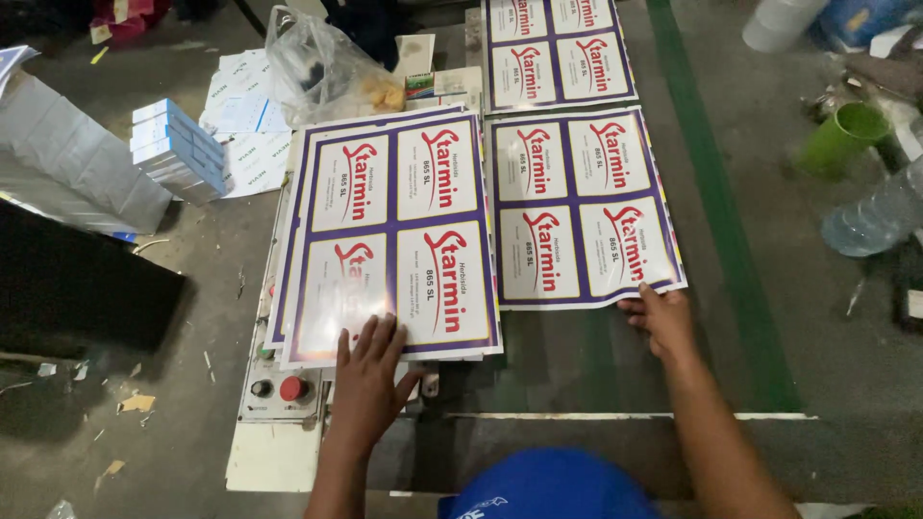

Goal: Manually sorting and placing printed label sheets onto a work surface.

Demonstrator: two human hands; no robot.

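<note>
Here, left hand point(368, 377) presses the sheet stack point(389, 231); right hand point(661, 318) touches a purple-bordered sheet point(582, 207).

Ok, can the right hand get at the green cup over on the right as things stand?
Probably yes, with a stretch. The right hand rests on the near edge of the right label sheet; the green cup lies farther right, across the green floor stripe, with nothing standing between them.
</note>
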